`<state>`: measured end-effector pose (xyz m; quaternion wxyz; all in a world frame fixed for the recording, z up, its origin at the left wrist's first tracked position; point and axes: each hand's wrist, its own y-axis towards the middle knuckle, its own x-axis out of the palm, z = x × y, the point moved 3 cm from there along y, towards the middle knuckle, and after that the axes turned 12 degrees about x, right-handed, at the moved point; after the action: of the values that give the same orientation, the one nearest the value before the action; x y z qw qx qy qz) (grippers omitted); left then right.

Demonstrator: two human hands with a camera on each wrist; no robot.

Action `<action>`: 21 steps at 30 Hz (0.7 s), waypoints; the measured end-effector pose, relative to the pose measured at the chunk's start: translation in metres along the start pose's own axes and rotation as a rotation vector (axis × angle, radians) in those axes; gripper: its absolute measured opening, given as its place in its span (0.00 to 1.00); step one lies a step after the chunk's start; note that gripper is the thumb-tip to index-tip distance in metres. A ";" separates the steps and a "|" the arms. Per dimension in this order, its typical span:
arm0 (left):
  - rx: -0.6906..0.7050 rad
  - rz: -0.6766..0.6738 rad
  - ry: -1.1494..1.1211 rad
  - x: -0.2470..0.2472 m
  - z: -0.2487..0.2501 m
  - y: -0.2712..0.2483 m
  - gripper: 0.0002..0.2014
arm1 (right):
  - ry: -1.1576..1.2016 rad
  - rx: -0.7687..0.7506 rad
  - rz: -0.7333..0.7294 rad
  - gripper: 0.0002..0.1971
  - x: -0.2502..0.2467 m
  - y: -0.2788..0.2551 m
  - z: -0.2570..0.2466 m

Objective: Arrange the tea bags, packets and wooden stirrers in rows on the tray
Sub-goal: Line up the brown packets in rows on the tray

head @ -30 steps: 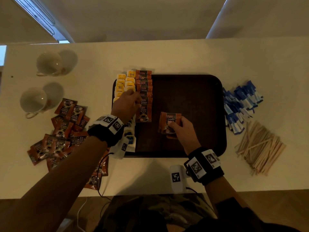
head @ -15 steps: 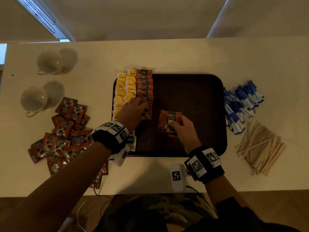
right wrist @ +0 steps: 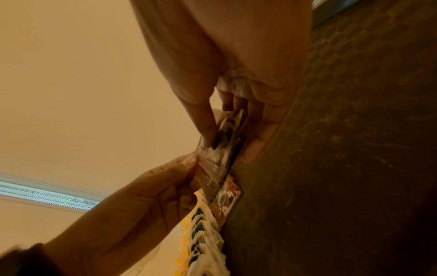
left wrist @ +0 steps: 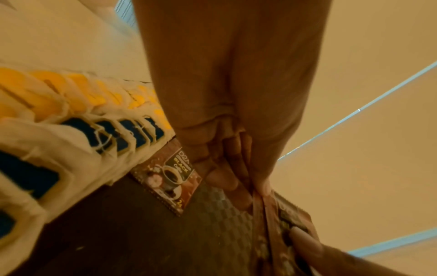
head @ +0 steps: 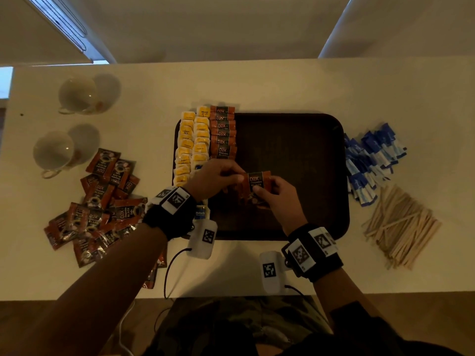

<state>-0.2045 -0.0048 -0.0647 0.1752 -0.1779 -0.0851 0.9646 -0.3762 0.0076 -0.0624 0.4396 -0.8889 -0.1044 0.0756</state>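
Note:
A dark brown tray (head: 295, 140) lies in the middle of the table. Two columns of yellow tea bags (head: 192, 145) and a row of orange coffee packets (head: 222, 134) lie overlapped along its left side. Above the tray, my right hand (head: 267, 191) grips a small stack of coffee packets (head: 257, 183) between thumb and fingers. My left hand (head: 237, 177) pinches the stack's left edge. The left wrist view shows that pinch on the stack (left wrist: 272, 224), with the row's nearest packet (left wrist: 172, 179) flat on the tray. In the right wrist view the stack (right wrist: 224, 145) stands on edge between both hands.
A loose pile of coffee packets (head: 97, 201) lies on the table left of the tray. Two white cups (head: 77, 95) (head: 54, 150) stand at the far left. Blue sachets (head: 370, 160) and a heap of wooden stirrers (head: 401, 224) lie right of the tray.
My left hand left the row of packets, moved right and took hold of the stack's edge. My right hand stayed over the tray with the stack.

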 end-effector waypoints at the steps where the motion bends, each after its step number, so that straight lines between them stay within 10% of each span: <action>1: -0.009 0.003 -0.020 -0.001 -0.001 -0.001 0.05 | -0.001 -0.003 0.013 0.14 0.000 0.001 0.001; 21: -0.125 0.244 0.558 -0.028 -0.023 -0.001 0.13 | -0.007 0.104 0.096 0.09 -0.007 0.011 0.012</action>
<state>-0.1707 -0.0116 -0.0763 0.0633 -0.4552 -0.0709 0.8853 -0.3846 0.0090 -0.0780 0.4809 -0.8684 -0.0592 0.1050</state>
